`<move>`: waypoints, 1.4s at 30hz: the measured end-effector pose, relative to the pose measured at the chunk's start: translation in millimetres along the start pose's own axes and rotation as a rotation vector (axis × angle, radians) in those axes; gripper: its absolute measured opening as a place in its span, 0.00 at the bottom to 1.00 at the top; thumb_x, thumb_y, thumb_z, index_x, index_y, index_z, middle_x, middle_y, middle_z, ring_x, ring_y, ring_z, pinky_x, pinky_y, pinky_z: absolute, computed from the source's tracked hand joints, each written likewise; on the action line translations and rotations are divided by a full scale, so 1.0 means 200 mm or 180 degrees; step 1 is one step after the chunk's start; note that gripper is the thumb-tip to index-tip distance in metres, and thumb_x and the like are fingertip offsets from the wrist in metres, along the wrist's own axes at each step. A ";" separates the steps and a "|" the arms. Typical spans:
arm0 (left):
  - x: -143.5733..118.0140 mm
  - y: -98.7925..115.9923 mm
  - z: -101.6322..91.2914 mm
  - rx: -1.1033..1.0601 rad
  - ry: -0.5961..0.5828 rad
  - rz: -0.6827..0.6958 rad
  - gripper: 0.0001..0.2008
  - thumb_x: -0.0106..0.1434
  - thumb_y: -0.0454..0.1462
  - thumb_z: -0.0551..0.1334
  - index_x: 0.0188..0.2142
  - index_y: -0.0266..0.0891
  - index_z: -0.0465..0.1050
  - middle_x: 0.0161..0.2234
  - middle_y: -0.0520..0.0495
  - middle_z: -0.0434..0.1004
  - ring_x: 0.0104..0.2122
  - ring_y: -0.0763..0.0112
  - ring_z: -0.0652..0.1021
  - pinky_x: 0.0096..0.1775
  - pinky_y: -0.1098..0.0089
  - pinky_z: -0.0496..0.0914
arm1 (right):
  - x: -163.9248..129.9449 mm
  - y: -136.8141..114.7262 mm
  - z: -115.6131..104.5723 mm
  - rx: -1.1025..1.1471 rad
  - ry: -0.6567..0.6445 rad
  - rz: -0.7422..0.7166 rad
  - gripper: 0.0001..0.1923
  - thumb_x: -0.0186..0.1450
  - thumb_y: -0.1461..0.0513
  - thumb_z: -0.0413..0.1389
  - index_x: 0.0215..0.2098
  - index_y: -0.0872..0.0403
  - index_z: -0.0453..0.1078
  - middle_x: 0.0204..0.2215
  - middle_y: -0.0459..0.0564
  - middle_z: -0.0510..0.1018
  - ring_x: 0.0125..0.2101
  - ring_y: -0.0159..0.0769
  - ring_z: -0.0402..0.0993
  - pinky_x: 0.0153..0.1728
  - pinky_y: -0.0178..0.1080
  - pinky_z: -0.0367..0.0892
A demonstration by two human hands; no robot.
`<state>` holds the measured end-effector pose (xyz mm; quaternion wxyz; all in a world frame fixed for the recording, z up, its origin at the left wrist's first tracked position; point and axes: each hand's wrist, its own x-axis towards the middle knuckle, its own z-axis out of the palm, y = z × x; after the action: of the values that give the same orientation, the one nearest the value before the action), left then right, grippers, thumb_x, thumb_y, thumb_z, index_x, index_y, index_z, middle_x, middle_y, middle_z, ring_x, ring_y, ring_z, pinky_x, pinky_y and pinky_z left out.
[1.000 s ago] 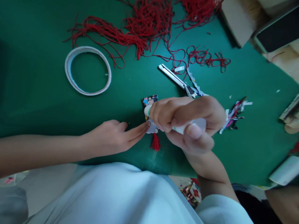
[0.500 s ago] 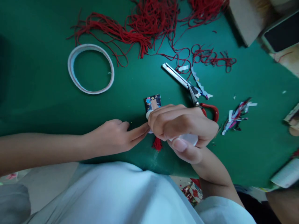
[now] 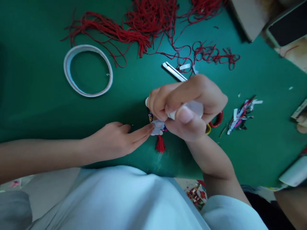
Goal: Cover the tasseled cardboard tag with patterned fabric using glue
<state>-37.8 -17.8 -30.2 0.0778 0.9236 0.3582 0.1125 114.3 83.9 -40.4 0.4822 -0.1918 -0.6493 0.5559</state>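
- The small patterned paper piece [image 3: 158, 127] lies flat on the green tabletop [image 3: 35, 105], near the front edge, with a short red tassel [image 3: 160, 144] hanging from its near end toward the person.
- The left hand [image 3: 115, 140] lies flat on the tabletop, holding nothing; its stretched fingertips [image 3: 150, 127] press on the left edge of the paper piece.
- The right hand [image 3: 187, 107] is closed around a white glue stick [image 3: 192, 107], held low and slanted just above the paper piece, its tip [image 3: 146, 101] pointing left.
- The right hand covers most of the far half of the paper piece.
- Scissors [image 3: 174, 71] lie behind the right hand: the blades show above the knuckles, and a red handle loop [image 3: 217, 120] shows to the right of the hand.
- A white tape ring [image 3: 72, 81] lies well to the left on the tabletop.
- Loose red cords [image 3: 144, 28] are heaped along the far side.
- Paper scraps [image 3: 242, 115] lie to the right, apart from the hands.
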 end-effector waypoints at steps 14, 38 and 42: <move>-0.01 0.01 0.01 0.0064 0.0033 -0.0020 0.17 0.62 0.30 0.60 0.50 0.42 0.74 0.49 0.52 0.80 0.19 0.76 0.70 0.20 0.68 0.63 | -0.01 -0.03 -0.02 0.0388 -0.0212 -0.0061 0.09 0.62 0.59 0.54 0.25 0.51 0.61 0.16 0.40 0.63 0.15 0.26 0.59 0.17 0.33 0.57; -0.01 0.01 0.02 -0.0049 0.0084 -0.0028 0.15 0.62 0.29 0.58 0.48 0.37 0.71 0.35 0.51 0.82 0.18 0.75 0.71 0.20 0.68 0.62 | -0.02 -0.04 -0.01 0.0240 -0.0478 -0.0169 0.10 0.63 0.60 0.54 0.24 0.51 0.61 0.15 0.38 0.63 0.15 0.24 0.61 0.17 0.32 0.57; -0.01 0.01 0.01 -0.0010 0.0066 -0.0074 0.16 0.62 0.29 0.58 0.49 0.38 0.72 0.39 0.50 0.82 0.18 0.77 0.71 0.20 0.69 0.62 | 0.01 -0.04 0.02 0.0197 -0.0191 -0.0099 0.12 0.62 0.59 0.54 0.23 0.50 0.60 0.16 0.37 0.58 0.15 0.23 0.60 0.17 0.32 0.56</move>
<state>-36.9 -19.9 -32.5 0.0768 0.9180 0.3696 0.1217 111.9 79.9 -32.7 0.4768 -0.1499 -0.6489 0.5737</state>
